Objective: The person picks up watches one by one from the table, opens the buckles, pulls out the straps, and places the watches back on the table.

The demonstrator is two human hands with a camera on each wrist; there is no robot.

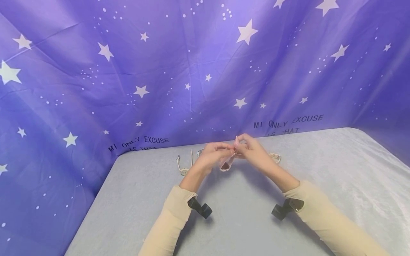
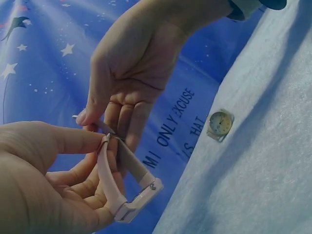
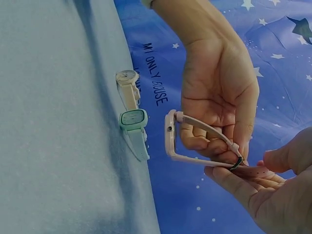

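Both hands meet over the table around a pale pink wristwatch [image 1: 225, 165] with a squarish case. My left hand [image 1: 211, 154] pinches the strap beside the buckle between thumb and fingers. Opposite it, my right hand [image 1: 253, 149] pinches the strap's tail end with thumb and forefinger. The right wrist view shows the strap closed into a loop, its perforated tail [image 3: 256, 171] passing through the dark metal buckle [image 3: 237, 163]. In the left wrist view the watch case [image 2: 141, 200] hangs below the fingers, tilted.
A cream watch [image 3: 127, 77] and a mint green watch [image 3: 134, 118] lie on the grey cloth-covered table [image 1: 237, 213], left of the hands. Another watch [image 1: 275, 157] with a round dial lies behind the right hand. A purple star-patterned curtain [image 1: 205, 96] hangs along the back edge.
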